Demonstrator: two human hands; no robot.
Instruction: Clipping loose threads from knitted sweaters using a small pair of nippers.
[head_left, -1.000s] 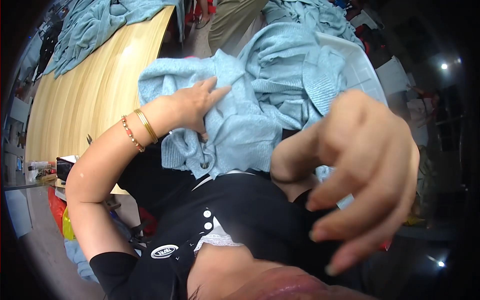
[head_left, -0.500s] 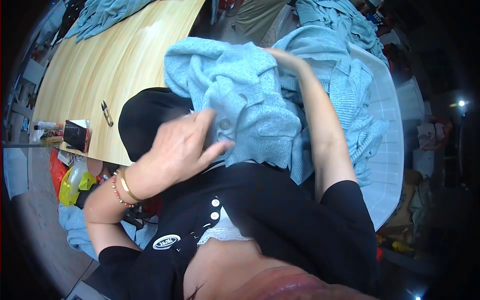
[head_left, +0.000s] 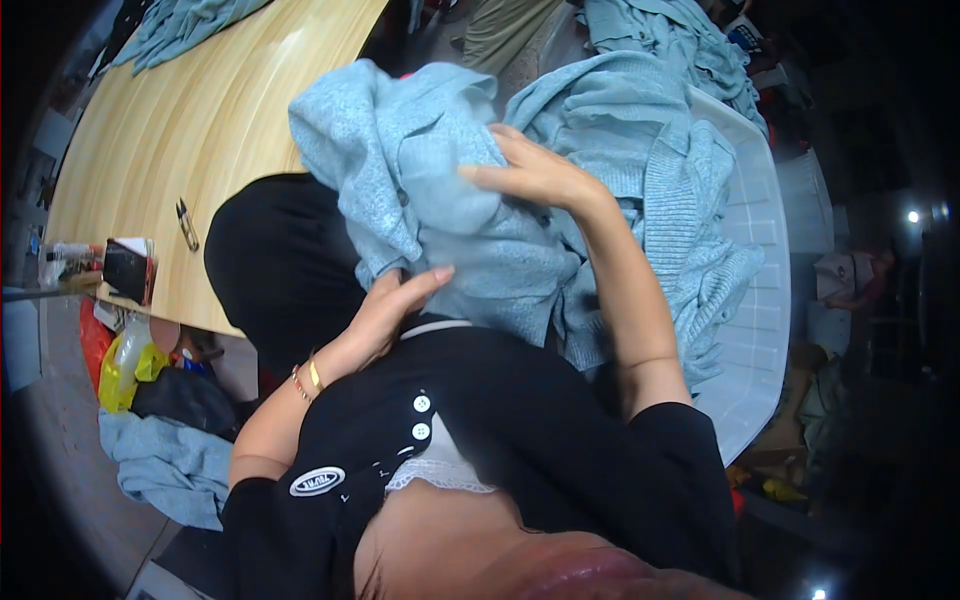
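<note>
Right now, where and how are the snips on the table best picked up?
Grip the snips by the wider rear end, probably with the left hand, coming from the near side: they lie flat on the table, narrow tips pointing away and wider end nearer.

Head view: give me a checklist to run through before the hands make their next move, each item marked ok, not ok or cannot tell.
1. Left hand at the light blue sweater: ok, by its near edge.
2. Left hand's grip firm: cannot tell, some fingers are hidden.
3. Right hand at the sweater: ok, over its right side.
4. Sweater smoothed flat: not ok, it is bunched in folds.
5. Snips apart from the cloth: ok, lying on the table.
6. Sweater's buttons in sight: not ok, none can be made out.
</note>
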